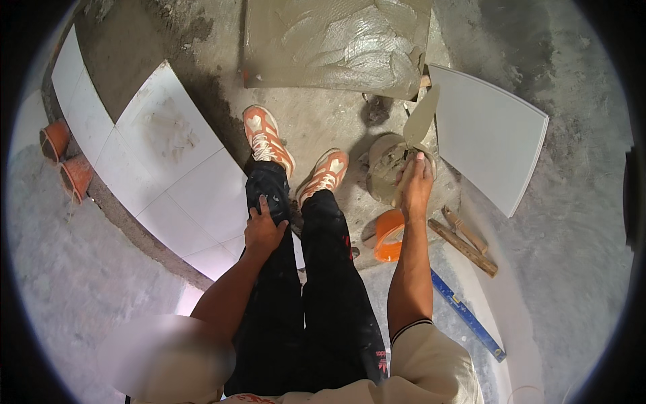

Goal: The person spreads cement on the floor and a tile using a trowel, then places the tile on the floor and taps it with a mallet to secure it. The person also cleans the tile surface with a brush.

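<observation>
While a mortar-coated slab [336, 54] is seen beyond the bucket [385, 139], the left knee [268, 180] is touched by the left hand [265, 232], fingers loosely spread, and at the bucket a trowel [422, 120] is gripped by the curled right hand [415, 182], its blade held just past the fingers, long axis slanted forward-right, tip pointed away from the body.
</observation>
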Demonstrator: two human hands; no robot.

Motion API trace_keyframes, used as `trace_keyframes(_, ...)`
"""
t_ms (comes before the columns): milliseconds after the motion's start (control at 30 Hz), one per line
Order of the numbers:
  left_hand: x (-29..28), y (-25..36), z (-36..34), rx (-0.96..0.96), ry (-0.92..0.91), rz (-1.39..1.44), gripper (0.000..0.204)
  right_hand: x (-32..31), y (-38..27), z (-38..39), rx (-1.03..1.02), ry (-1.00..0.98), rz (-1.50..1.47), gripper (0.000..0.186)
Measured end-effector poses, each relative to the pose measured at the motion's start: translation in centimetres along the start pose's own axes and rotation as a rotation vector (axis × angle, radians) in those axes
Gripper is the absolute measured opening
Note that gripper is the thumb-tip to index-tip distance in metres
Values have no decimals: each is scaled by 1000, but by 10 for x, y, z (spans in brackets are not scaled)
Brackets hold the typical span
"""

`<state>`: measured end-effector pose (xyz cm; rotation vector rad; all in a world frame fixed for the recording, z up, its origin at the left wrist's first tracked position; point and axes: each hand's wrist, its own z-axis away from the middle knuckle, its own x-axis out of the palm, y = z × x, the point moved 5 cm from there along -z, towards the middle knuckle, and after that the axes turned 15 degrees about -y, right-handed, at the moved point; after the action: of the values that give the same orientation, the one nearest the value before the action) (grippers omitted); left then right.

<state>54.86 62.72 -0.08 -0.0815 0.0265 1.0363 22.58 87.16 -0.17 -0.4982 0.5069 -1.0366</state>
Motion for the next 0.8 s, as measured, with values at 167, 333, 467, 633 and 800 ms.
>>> trace_keyframes(167, -1, 4, 0, -13, -21, -38, 107, -1, 40, 8, 56, 56, 142, 50)
trace_keyframes(333, 0, 4, -1, -36, -28, -40, 107, -14, 76, 67, 153, 135, 63, 43)
trace_keyframes(467, -1, 5, 0, -22, -25, -33, 107, -11, 65, 86, 187, 122, 83, 43)
trace_keyframes(633, 0, -3, -1, 8, -22, 27, 107, -2, 33, 85, 61, -15, 599, 49)
trace_keyframes(800, -6, -6, 7, 42, -11, 111, 107, 77, 6, 91, 76, -305, 660, 34)
